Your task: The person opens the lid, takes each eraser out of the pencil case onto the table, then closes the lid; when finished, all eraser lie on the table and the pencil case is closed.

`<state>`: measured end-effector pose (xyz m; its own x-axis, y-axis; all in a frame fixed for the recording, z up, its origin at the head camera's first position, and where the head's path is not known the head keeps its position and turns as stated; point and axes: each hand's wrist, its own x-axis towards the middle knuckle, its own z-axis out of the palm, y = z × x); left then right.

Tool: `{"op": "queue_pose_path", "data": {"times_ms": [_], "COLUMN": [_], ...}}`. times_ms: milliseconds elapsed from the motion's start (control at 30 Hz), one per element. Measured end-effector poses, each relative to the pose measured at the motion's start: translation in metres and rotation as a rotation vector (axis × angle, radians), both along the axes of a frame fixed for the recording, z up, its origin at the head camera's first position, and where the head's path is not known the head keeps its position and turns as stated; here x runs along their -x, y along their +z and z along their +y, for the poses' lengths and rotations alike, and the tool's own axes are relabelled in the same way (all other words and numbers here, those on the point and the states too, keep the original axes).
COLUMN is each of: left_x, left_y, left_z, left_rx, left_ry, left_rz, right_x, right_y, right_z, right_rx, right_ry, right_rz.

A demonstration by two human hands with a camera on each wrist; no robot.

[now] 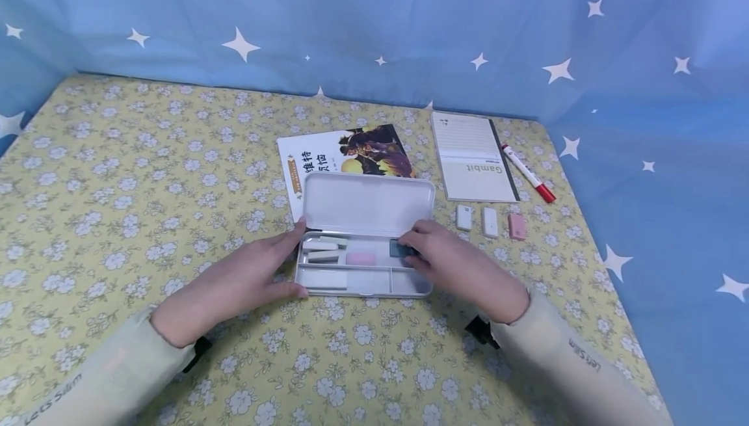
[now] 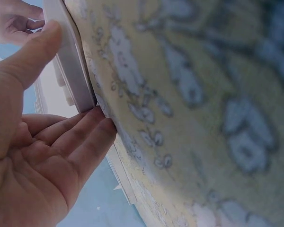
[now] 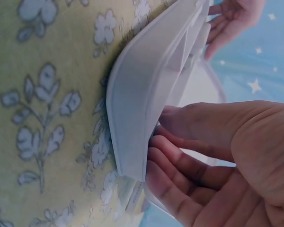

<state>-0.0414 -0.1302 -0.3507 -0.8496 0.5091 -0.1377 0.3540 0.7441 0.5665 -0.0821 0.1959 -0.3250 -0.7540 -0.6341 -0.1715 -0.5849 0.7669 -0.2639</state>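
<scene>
**White case (image 1: 368,281) on flowered cloth (image 1: 146,185)**

Blue starry drape (image 1: 380,23) fills the frame's top and right. At centre, the left hand (image 1: 246,276) grips the white case's left end; the right hand (image 1: 450,260) pinches a dark block (image 1: 399,248) inside.

Lid (image 1: 368,203) barring rear of pencil case (image 1: 370,279), erasers (image 1: 490,222) rightward, room in front

Pencil case (image 1: 368,279): white, shallow, lying flat, lid (image 1: 368,202) up on far side. Left hand (image 1: 248,283) grips its left end. Dark teal block (image 1: 399,248): far compartment, right end, partly hidden, pinched by right hand (image 1: 447,257).
</scene>
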Motion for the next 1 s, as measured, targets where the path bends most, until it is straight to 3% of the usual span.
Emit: {"op": "queue_pose_path", "data": {"times_ms": [1000], "left_x": [-0.0020], "left_y": [0.0001], "left_z": [0.0003], "left_rx": [0.003], "left_ry": [0.011], "left_rz": [-0.001], "right_x": [-0.0039], "right_y": [-0.0001], "right_z": [0.0081], "right_rx": [-0.026], "right_ry": [0.062], "right_rz": [0.068]}}
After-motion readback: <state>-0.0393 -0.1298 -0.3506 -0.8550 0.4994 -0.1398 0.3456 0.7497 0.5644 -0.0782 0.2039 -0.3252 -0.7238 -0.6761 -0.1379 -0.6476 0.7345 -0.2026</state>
